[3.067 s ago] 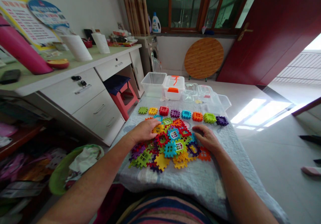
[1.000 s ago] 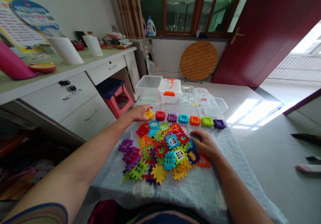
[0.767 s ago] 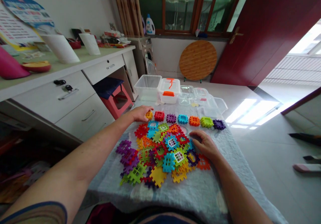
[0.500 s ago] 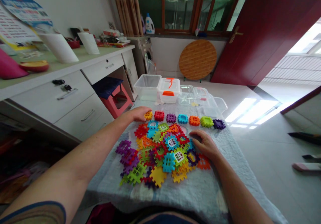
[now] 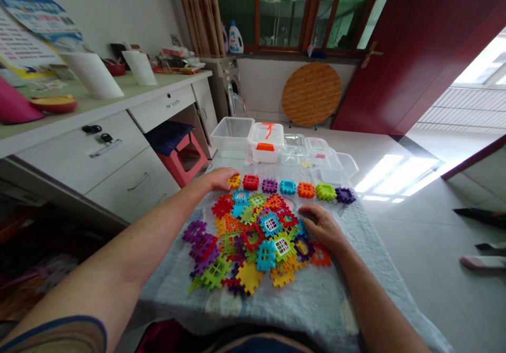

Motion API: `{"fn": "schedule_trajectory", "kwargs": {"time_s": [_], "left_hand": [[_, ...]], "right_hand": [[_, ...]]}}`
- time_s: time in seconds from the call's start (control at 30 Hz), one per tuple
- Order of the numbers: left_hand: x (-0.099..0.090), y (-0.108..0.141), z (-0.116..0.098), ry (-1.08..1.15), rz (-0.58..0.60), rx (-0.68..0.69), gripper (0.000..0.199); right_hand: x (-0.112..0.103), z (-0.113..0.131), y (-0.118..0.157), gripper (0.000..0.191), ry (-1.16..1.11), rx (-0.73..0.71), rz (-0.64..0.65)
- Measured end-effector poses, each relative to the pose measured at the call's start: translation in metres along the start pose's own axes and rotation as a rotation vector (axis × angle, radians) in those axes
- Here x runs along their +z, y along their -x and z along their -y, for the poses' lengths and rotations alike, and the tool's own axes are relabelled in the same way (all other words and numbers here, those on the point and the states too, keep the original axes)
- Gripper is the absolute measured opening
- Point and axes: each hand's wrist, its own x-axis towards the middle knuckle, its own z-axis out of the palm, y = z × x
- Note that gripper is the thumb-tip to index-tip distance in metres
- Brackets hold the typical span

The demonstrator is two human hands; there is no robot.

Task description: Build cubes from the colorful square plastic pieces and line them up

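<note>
At the left end of a row of small plastic building blocks, my left hand (image 5: 221,178) has its fingers closed on a yellow block (image 5: 234,181). To its right stand a red block (image 5: 251,182), a purple one (image 5: 269,186), a light blue one (image 5: 288,187), an orange one (image 5: 306,189), a lime green one (image 5: 326,191) and a dark purple one (image 5: 345,195). Closer to me lies a loose heap of flat interlocking pieces (image 5: 250,278) in many colours. My right hand (image 5: 323,226) rests at the heap's right edge, thumb and fingers apart, holding nothing.
A pale blue cloth (image 5: 328,295) covers the table. Along its far side stand a clear open bin (image 5: 232,145), a lidded box with orange clips (image 5: 266,155) and several clear lids or containers (image 5: 294,148). A desk (image 5: 114,116) with drawers and a pink stool (image 5: 184,158) are on the left.
</note>
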Motion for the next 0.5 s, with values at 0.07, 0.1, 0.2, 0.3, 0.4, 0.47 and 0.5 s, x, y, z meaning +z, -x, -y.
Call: {"fn": "schedule_trajectory", "kwargs": {"time_s": [0.07, 0.1, 0.2, 0.3, 0.4, 0.47, 0.5], "left_hand": [[0.0, 0.0, -0.001, -0.044, -0.006, -0.032, 0.066], [0.0, 0.0, -0.002, -0.056, -0.006, -0.045, 0.067], [-0.001, 0.004, -0.001, -0.038, -0.03, -0.05, 0.076], [-0.002, 0.014, 0.005, 0.006, -0.125, -0.023, 0.085], [0.001, 0.037, 0.015, 0.05, -0.269, -0.042, 0.082], [0.006, 0.057, 0.019, 0.096, -0.368, -0.08, 0.076], [0.009, 0.069, 0.019, 0.128, -0.402, -0.097, 0.073]], "right_hand": [[0.0, 0.0, 0.0, 0.026, 0.006, 0.005, -0.002], [0.0, 0.0, 0.0, 0.026, 0.008, 0.009, -0.001], [0.0, -0.001, 0.0, 0.026, 0.009, 0.016, 0.009], [0.0, -0.001, 0.0, 0.026, 0.006, 0.019, 0.017], [-0.001, -0.002, -0.001, 0.027, 0.004, 0.017, 0.016], [-0.001, -0.001, -0.001, 0.026, 0.004, 0.008, 0.011], [-0.001, -0.001, -0.002, 0.026, 0.007, 0.004, 0.012]]}}
